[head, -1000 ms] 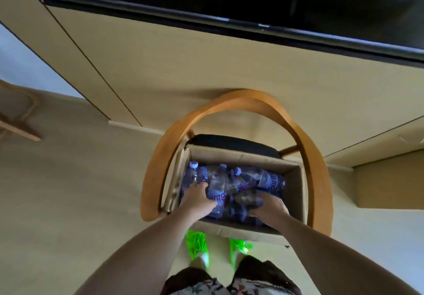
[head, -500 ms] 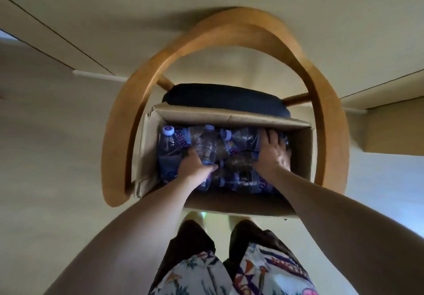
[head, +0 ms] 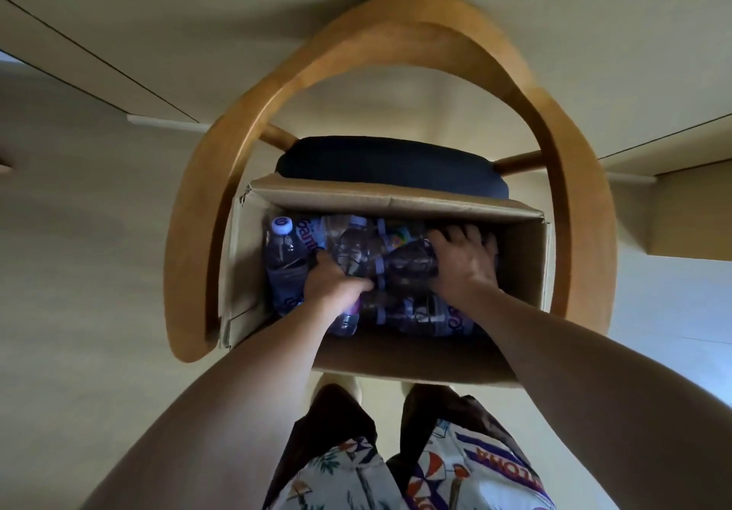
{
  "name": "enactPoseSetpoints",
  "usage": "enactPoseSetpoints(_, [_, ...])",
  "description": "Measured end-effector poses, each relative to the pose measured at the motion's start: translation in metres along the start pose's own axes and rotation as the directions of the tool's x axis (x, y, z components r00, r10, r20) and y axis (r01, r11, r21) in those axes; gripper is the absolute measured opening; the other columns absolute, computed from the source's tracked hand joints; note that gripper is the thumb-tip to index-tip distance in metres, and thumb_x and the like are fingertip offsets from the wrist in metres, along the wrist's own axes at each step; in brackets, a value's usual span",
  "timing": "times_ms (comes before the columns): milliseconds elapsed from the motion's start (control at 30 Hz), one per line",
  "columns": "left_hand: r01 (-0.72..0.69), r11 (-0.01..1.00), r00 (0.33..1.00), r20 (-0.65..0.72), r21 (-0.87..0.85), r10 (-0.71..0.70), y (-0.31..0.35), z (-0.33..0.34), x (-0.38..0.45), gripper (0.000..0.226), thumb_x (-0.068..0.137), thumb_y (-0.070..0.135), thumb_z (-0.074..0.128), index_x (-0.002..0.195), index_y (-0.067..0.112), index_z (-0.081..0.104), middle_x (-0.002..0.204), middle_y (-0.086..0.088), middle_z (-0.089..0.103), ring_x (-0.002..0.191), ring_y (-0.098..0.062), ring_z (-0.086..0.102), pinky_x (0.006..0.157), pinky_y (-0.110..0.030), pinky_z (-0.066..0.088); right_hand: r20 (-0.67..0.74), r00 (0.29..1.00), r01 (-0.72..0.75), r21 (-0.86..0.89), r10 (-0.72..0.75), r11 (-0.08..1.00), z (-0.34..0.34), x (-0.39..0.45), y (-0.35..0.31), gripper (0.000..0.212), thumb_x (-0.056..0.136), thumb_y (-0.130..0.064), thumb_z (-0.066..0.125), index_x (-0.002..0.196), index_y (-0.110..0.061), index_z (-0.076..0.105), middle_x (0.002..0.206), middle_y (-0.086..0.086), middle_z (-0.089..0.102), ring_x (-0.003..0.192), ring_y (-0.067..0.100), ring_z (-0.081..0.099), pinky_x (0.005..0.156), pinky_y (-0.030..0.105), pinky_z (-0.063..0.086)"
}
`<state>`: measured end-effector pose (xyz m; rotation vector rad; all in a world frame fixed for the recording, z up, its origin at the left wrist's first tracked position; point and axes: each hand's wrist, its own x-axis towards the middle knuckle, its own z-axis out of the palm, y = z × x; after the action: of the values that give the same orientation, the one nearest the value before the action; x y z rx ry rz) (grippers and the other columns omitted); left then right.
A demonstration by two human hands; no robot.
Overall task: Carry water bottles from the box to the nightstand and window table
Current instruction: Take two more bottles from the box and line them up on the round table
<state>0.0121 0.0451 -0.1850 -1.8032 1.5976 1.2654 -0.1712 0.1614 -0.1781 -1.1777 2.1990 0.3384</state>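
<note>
An open cardboard box (head: pixel 527 264) sits on a chair seat below me, filled with several clear water bottles with blue labels. One bottle (head: pixel 283 256) with a pale cap lies at the box's left side. My left hand (head: pixel 332 287) is inside the box, fingers curled around a bottle (head: pixel 356 252) in the middle. My right hand (head: pixel 465 264) lies spread over a dark bottle (head: pixel 412 267) toward the right, fingers wrapping it. Bottles underneath are partly hidden by both hands.
The box rests on a wooden chair with a curved backrest (head: pixel 277 105) and a dark seat cushion (head: pixel 388 164). A beige cabinet wall (head: pixel 158 14) stands behind the chair. My patterned shorts (head: pixel 356 470) show at the bottom, close to the box's near edge.
My view has dropped closer over the box. Both hands have reached deeper among the bottles; the right hand slid farther toward the back right of the box.
</note>
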Motion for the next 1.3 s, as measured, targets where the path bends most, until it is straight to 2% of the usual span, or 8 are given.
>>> enactPoseSetpoints(233, [-0.006, 0.999, 1.000, 0.030, 0.048, 0.004, 0.011, -0.008, -0.018, 0.096, 0.068, 0.036, 0.091, 0.142, 0.007, 0.036, 0.131, -0.015, 0.060, 0.121, -0.036, 0.060, 0.099, -0.042, 0.053, 0.160, 0.979, -0.180, 0.365, 0.129, 0.914, 0.007, -0.027, -0.002, 0.089, 0.058, -0.053, 0.085, 0.134, -0.033, 0.043, 0.130, 0.006, 0.055, 0.116, 0.035, 0.058, 0.093, 0.040, 0.049])
enactPoseSetpoints(333, [-0.043, 0.992, 0.998, 0.044, 0.119, 0.038, 0.020, -0.013, -0.028, 0.090, 0.061, 0.038, 0.091, 0.134, 0.012, 0.045, 0.124, -0.010, 0.063, 0.115, -0.033, 0.062, 0.096, -0.041, 0.054, 0.171, 0.972, -0.229, 0.540, 0.161, 0.810, 0.005, -0.042, 0.000, 0.086, 0.052, -0.051, 0.088, 0.124, -0.026, 0.049, 0.122, 0.005, 0.060, 0.111, 0.031, 0.061, 0.080, 0.031, 0.046])
enactPoseSetpoints(533, [-0.142, 0.978, 0.986, 0.104, 0.152, 0.127, 0.061, -0.012, -0.057, 0.073, 0.047, 0.049, 0.085, 0.108, 0.023, 0.055, 0.107, -0.002, 0.065, 0.086, -0.020, 0.063, 0.077, -0.029, 0.054, 0.276, 0.899, -0.411, 0.799, 0.339, 0.439, -0.020, -0.070, -0.015, 0.093, 0.043, -0.056, 0.082, 0.120, -0.015, 0.052, 0.115, 0.008, 0.064, 0.108, 0.032, 0.064, 0.088, 0.043, 0.056])
enactPoseSetpoints(733, [-0.370, 0.869, 0.919, 0.264, 0.330, 0.291, 0.086, -0.032, -0.097, 0.112, 0.031, 0.055, 0.080, 0.132, 0.019, 0.049, 0.122, -0.004, 0.061, 0.108, -0.027, 0.062, 0.090, -0.040, 0.055, 0.274, 0.818, -0.318, 0.948, 0.506, 0.000, -0.048, -0.131, -0.013, 0.075, 0.033, -0.055, 0.077, 0.096, -0.022, 0.053, 0.095, 0.006, 0.070, 0.080, 0.025, 0.072, 0.072, 0.043, 0.062])
enactPoseSetpoints(833, [-0.509, 0.802, 0.850, 0.332, 0.313, 0.410, 0.106, -0.039, -0.127, 0.116, 0.025, 0.052, 0.078, 0.132, 0.018, 0.048, 0.124, -0.005, 0.061, 0.110, -0.027, 0.063, 0.095, -0.043, 0.056, 0.236, 0.784, -0.218, 0.971, 0.574, -0.101, -0.061, -0.170, -0.010, 0.066, 0.039, -0.048, 0.082, 0.096, -0.024, 0.056, 0.087, 0.007, 0.073, 0.064, 0.021, 0.074, 0.055, 0.035, 0.060])
enactPoseSetpoints(967, [-0.660, 0.692, 0.746, 0.364, 0.293, 0.557, 0.140, -0.034, -0.182, 0.091, 0.040, 0.047, 0.085, 0.124, 0.022, 0.058, 0.117, -0.004, 0.067, 0.104, -0.025, 0.066, 0.096, -0.041, 0.056, 0.203, 0.698, -0.117, 0.978, 0.687, -0.170, -0.072, -0.229, -0.002, 0.069, 0.041, -0.050, 0.079, 0.102, -0.022, 0.062, 0.094, 0.009, 0.074, 0.080, 0.027, 0.074, 0.072, 0.043, 0.063])
enactPoseSetpoints(1100, [-0.790, 0.519, 0.614, 0.424, 0.327, 0.666, 0.174, -0.010, -0.255, 0.086, 0.044, 0.046, 0.086, 0.121, 0.019, 0.058, 0.111, -0.001, 0.065, 0.099, -0.023, 0.063, 0.087, -0.031, 0.054, 0.203, 0.600, 0.033, 0.960, 0.774, -0.277, -0.074, -0.298, 0.019, 0.063, 0.041, -0.047, 0.077, 0.096, -0.023, 0.061, 0.089, 0.008, 0.072, 0.070, 0.024, 0.071, 0.056, 0.030, 0.053])
enactPoseSetpoints(1300, [-0.918, 0.248, 0.389, 0.587, 0.309, 0.710, 0.187, 0.072, -0.376, 0.097, 0.056, 0.048, 0.089, 0.136, 0.014, 0.047, 0.126, -0.006, 0.060, 0.113, -0.027, 0.060, 0.097, -0.039, 0.053, 0.213, 0.440, 0.286, 0.888, 0.872, -0.361, -0.059, -0.413, 0.074, 0.058, 0.041, -0.039, 0.080, 0.092, -0.016, 0.065, 0.076, 0.010, 0.068, 0.060, 0.027, 0.066, 0.059, 0.036, 0.056])
